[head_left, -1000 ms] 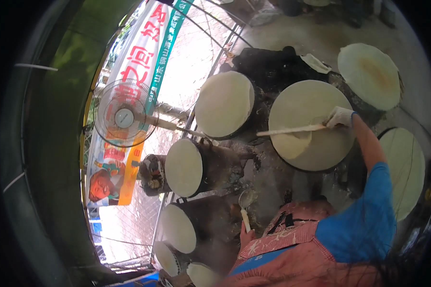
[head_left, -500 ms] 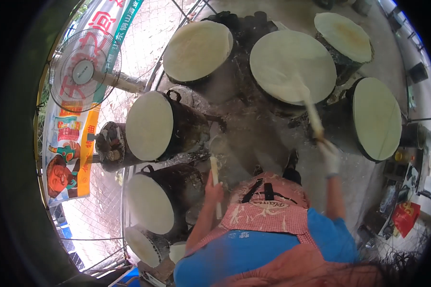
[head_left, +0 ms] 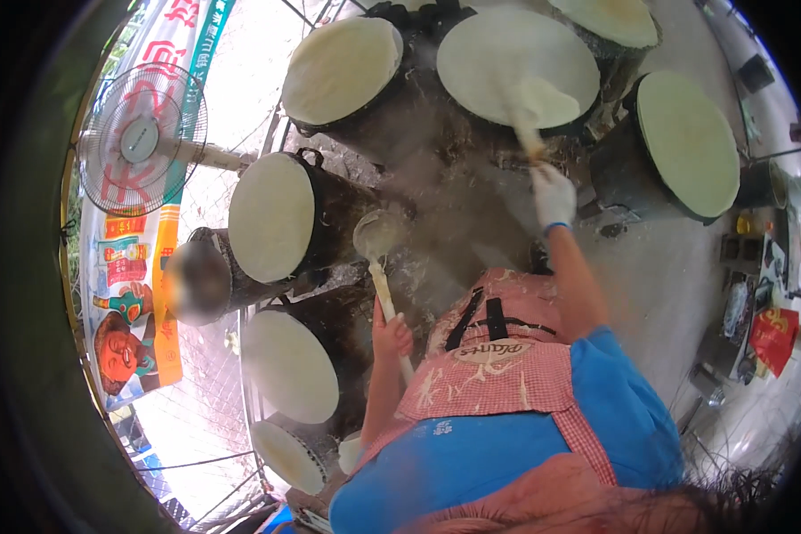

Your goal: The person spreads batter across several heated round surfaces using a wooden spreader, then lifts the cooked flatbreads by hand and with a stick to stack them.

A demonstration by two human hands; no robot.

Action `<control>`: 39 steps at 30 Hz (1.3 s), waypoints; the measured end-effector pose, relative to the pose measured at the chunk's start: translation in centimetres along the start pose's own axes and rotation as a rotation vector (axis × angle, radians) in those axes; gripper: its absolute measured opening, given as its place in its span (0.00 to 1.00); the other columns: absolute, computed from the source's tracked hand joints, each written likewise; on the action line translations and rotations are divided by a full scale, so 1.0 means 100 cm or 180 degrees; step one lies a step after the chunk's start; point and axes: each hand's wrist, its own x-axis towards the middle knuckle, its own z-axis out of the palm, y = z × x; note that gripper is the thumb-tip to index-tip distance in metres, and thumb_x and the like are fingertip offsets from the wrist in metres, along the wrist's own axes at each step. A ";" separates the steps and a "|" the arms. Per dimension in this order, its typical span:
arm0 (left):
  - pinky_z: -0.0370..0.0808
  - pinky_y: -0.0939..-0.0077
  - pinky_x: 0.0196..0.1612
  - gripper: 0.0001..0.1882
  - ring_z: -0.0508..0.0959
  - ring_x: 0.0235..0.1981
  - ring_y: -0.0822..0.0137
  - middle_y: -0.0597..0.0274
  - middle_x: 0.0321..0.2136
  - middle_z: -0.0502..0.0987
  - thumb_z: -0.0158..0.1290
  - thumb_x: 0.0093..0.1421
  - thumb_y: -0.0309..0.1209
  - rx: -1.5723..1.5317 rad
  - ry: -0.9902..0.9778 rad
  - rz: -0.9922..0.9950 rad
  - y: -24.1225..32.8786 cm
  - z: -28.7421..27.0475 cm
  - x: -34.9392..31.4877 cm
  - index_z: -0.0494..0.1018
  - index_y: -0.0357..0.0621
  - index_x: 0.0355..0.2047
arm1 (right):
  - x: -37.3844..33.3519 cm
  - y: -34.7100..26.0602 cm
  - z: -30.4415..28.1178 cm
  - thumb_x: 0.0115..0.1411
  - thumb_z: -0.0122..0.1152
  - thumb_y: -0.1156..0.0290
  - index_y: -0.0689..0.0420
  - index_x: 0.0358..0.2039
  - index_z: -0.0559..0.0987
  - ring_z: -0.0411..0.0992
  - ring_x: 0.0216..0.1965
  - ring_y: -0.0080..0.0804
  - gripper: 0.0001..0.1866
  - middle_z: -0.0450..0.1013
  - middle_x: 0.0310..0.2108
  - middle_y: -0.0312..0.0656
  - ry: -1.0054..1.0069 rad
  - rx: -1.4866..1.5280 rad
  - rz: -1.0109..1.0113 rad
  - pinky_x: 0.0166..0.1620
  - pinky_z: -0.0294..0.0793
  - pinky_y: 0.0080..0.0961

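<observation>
Gripping a long-handled ladle point(head_left: 381, 267) in the bare left hand point(head_left: 392, 336), fist clenched around the lower part of the pale handle. Running its long axis almost straight away from the body, bowl end pointing up the picture, handle end passing down behind the fist toward the pink checked apron point(head_left: 498, 365). Holding the bowl in the gap between the dark drums, just beside the round cloth-covered steamer top point(head_left: 271, 218) at the left.

Reaching forward with the gloved right hand point(head_left: 552, 194), fingers closed on the near end of a flat wooden spreader stick point(head_left: 523, 125). Pointing the stick away and slightly to the left, far end lying on the white batter sheet of the big round steamer top point(head_left: 516, 67) straight ahead.

Standing among at least 7 round pale tops, 1 more at the right point(head_left: 690, 142). Facing a pedestal fan point(head_left: 142, 138) at the far left, in front of a printed banner point(head_left: 133, 294).
</observation>
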 end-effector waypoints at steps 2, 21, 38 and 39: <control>0.54 0.81 0.06 0.39 0.55 0.06 0.75 0.68 0.12 0.53 0.41 0.61 0.20 -0.0504 -0.0380 -0.0075 -0.002 -0.011 0.004 0.42 0.81 0.62 | 0.000 -0.026 0.001 0.58 0.49 0.55 0.47 0.42 0.78 0.73 0.40 0.45 0.16 0.75 0.37 0.45 -0.0537 -0.1071 -0.0292 0.43 0.71 0.34; 0.53 0.86 0.09 0.33 0.55 0.10 0.78 0.69 0.15 0.55 0.39 0.62 0.24 -0.0910 -0.1258 -0.0668 0.006 0.047 0.030 0.45 0.72 0.63 | 0.104 0.009 -0.075 0.57 0.50 0.55 0.52 0.34 0.79 0.73 0.34 0.49 0.16 0.74 0.29 0.49 0.0290 -0.0858 -0.0540 0.38 0.70 0.41; 0.52 0.87 0.08 0.33 0.54 0.09 0.79 0.69 0.14 0.55 0.39 0.61 0.21 -0.0465 -0.1112 -0.0842 -0.024 0.097 0.076 0.45 0.68 0.63 | 0.116 0.077 -0.097 0.55 0.55 0.54 0.55 0.33 0.80 0.74 0.33 0.47 0.17 0.75 0.31 0.50 0.0241 0.0196 -0.0412 0.39 0.72 0.36; 0.52 0.87 0.08 0.34 0.53 0.09 0.79 0.69 0.14 0.54 0.39 0.61 0.21 -0.0604 -0.1075 -0.0908 -0.022 0.104 0.073 0.45 0.70 0.63 | 0.147 0.073 -0.098 0.56 0.53 0.54 0.55 0.39 0.78 0.73 0.38 0.47 0.19 0.74 0.36 0.50 0.0099 -0.0212 -0.0259 0.42 0.71 0.36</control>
